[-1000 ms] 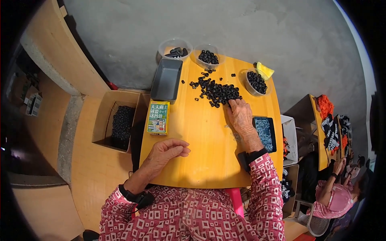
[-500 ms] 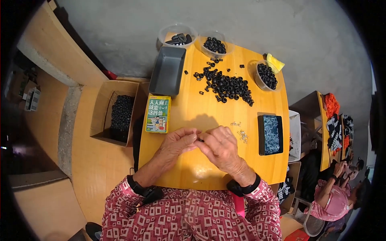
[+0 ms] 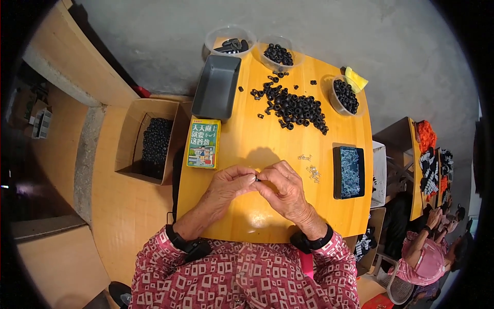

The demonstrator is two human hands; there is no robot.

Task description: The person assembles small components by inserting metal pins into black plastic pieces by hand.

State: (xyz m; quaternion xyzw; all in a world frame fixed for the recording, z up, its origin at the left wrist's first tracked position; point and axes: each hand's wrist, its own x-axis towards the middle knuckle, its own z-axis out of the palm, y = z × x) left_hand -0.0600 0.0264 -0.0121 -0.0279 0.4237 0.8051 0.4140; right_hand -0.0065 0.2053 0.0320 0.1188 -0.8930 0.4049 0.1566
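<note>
Over the near part of the table, my left hand and my right hand meet at the fingertips. Both pinch a small black part, mostly covered by the fingers, so its exact shape does not show. Just beyond my right hand lie small shiny metal pieces in a loose patch. Farther off, a heap of small black ring-like and knobbed parts spreads over the wooden table.
Clear tubs of black parts stand along the far side. At left are an empty grey tray and a green-yellow box; at right, a dark-cased screen. A cardboard box stands left of the table. Another person sits at far right.
My fingertips have come closer together around the small black part. The whole view has shifted slightly; the things on the table lie as before.
</note>
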